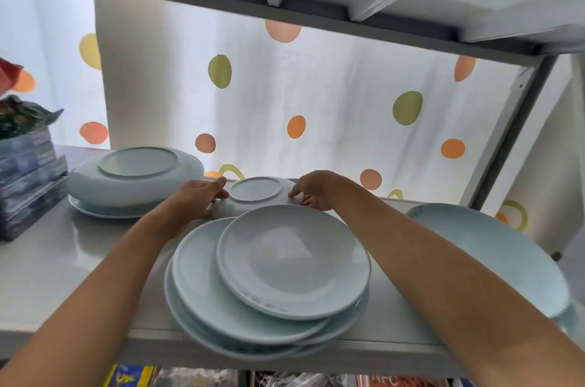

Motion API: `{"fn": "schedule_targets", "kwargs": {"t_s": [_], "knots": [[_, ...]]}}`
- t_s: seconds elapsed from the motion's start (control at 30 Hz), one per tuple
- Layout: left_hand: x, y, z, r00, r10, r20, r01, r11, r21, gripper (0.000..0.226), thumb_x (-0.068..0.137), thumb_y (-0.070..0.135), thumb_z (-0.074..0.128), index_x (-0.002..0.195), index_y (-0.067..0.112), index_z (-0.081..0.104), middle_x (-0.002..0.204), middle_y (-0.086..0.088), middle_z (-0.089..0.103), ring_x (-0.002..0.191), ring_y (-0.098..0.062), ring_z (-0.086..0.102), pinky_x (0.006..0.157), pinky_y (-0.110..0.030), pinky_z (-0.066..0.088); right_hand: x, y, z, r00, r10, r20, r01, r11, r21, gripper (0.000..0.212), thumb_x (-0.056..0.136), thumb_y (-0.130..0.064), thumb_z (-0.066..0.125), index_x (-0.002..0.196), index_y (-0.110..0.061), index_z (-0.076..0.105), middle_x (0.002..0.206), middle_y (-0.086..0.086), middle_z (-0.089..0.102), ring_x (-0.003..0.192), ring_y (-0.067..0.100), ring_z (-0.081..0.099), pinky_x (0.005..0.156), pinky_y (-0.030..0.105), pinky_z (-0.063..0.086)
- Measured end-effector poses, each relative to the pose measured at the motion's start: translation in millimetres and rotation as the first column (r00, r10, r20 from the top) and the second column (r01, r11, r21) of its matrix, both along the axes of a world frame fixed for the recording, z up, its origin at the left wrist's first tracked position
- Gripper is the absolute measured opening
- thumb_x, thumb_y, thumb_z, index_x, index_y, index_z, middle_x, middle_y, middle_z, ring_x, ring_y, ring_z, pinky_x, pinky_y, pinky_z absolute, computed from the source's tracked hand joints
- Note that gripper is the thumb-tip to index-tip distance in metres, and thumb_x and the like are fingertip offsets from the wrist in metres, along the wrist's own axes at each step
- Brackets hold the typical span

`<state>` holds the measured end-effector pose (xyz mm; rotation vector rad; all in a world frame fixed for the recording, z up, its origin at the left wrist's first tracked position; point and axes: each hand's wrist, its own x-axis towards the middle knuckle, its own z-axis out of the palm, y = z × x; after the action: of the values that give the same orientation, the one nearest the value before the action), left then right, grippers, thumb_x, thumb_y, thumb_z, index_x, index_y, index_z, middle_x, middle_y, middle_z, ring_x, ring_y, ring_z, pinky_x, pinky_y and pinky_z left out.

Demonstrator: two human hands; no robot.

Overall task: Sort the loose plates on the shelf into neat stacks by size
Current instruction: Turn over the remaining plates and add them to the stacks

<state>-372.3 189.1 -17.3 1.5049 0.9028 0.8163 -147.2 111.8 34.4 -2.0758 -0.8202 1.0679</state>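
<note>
Head view. Both hands grip one small upturned plate (255,193), foot ring up, at about 12 o'clock from the front stack.

Left hand (193,198): fingers curled on the plate's rim at its 9 o'clock edge, thumb tip on top near the foot ring. Right hand (316,190): fingers bent and pinching the rim at the 3 o'clock edge; fingertips partly hidden under the rim. Whether the plate rests on the shelf or is lifted clear cannot be told.

Front stack (221,291): pale blue plates, face up, unevenly piled; its 6 o'clock edge overhangs the shelf's front lip. The top plate (292,260) is smaller and sits off-centre toward 2 o'clock on the pile.

At 10 o'clock from the held plate: a large upturned dish (136,177) lying on a flat plate (95,210). At 4 o'clock, near the right post: a large plate (493,253), tilted.

Shelf (47,276): grey, glossy. Behind it hangs a white curtain (316,85) with coloured dots. At the far 9 o'clock end: a stack of books (28,184) with a plant (15,114) on top.
</note>
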Motion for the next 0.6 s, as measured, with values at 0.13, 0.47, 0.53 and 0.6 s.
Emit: {"fn": "schedule_targets", "kwargs": {"t_s": [0.13, 0.47, 0.53, 0.6], "knots": [[-6, 2, 1, 0.998, -0.059, -0.029, 0.058, 0.998, -0.03, 0.048, 0.097, 0.049, 0.046, 0.09, 0.009, 0.072, 0.111, -0.007, 0.067, 0.122, -0.023, 0.052, 0.106, -0.046, 0.044, 7, -9, 6, 0.927, -0.049, -0.372, 0.098, 0.989, 0.115, 0.011, 0.098, 0.001, 0.047, 0.105, 0.007, 0.054, 0.093, 0.016, 0.056, 0.07, 0.024, 0.057, 0.044, 0.027, 0.056], [-2, -8, 17, 0.98, -0.037, 0.197, 0.05, 0.997, -0.06, 0.04, 0.101, 0.038, 0.041, 0.091, 0.009, 0.067, 0.112, -0.01, 0.064, 0.115, -0.02, 0.055, 0.099, -0.044, 0.046, -18, -20, 17, 0.928, 0.061, -0.369, 0.174, 0.802, 0.572, 0.012, 0.093, 0.007, 0.053, 0.1, 0.0, 0.06, 0.08, 0.013, 0.059, 0.063, 0.02, 0.055, 0.044, 0.021, 0.051], [-3, -9, 30, 0.973, 0.0, 0.231, 0.01, 0.999, -0.042, 0.036, 0.102, 0.035, 0.041, 0.096, 0.008, 0.065, 0.112, -0.014, 0.062, 0.109, -0.025, 0.057, 0.093, -0.043, 0.048, -20, -28, 28, 0.942, 0.132, -0.31, 0.102, 0.765, 0.636, 0.013, 0.093, 0.006, 0.053, 0.095, -0.004, 0.062, 0.082, 0.013, 0.063, 0.064, 0.02, 0.058, 0.049, 0.023, 0.053], [-6, -16, 46, 0.969, 0.015, 0.248, -0.004, 0.999, -0.046, 0.03, 0.102, 0.034, 0.041, 0.098, 0.01, 0.06, 0.113, -0.018, 0.06, 0.099, -0.027, 0.062, 0.083, -0.041, 0.053, -20, -39, 39, 0.942, 0.232, -0.244, 0.002, 0.721, 0.693, 0.015, 0.092, 0.006, 0.054, 0.099, -0.005, 0.062, 0.086, 0.015, 0.065, 0.067, 0.023, 0.063, 0.058, 0.028, 0.057]]}}
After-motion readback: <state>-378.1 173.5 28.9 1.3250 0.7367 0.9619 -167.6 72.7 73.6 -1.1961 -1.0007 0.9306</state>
